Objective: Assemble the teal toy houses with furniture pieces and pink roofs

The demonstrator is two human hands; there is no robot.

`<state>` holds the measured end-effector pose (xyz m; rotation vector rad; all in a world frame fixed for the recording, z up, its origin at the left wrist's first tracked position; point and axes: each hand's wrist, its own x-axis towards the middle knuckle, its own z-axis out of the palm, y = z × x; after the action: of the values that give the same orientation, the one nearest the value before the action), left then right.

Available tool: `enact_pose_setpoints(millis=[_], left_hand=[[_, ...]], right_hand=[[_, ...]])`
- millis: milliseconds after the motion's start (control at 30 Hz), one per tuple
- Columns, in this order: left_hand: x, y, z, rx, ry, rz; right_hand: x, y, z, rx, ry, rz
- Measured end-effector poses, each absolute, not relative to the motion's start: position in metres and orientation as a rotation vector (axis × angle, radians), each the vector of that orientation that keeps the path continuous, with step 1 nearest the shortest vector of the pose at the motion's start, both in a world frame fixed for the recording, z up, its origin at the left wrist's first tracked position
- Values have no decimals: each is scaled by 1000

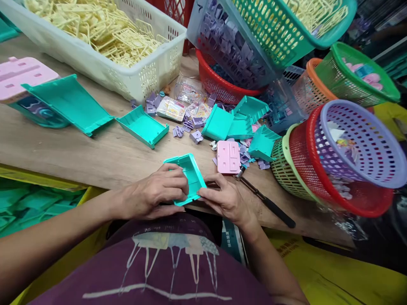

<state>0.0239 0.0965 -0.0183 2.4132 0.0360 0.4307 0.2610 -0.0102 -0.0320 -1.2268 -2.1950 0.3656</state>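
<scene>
At the bench's front edge, both my hands are closed on a teal plastic tray-shaped part [194, 180], its hollow side facing up. My left hand [155, 188] grips its left side, the fingers reaching over the rim into the hollow. With thumb and fingers, my right hand [224, 197] pinches the lower right corner. Just beyond lies a pink plastic panel [228, 157] with small square holes. Beside my right hand rests a black-handled hammer-like tool [267, 201]; its head is partly hidden among small parts.
More teal parts [143, 127] and small lilac pieces [196, 136] lie on the wooden bench [95, 156]. A white basket [136, 78] of cream-coloured parts stands behind. Stacked baskets [362, 144] crowd the right side. At left, a yellow crate [92, 195] holds green-teal pieces.
</scene>
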Motion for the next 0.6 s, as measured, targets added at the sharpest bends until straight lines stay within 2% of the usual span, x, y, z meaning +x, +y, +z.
enact_pose_setpoints(millis=[433, 600], left_hand=[[27, 95, -16, 2458, 62, 405], [47, 71, -28, 2515, 417, 724]], right_hand=[[259, -12, -35, -1205, -2091, 304], [245, -23, -40, -1361, -2004, 511]])
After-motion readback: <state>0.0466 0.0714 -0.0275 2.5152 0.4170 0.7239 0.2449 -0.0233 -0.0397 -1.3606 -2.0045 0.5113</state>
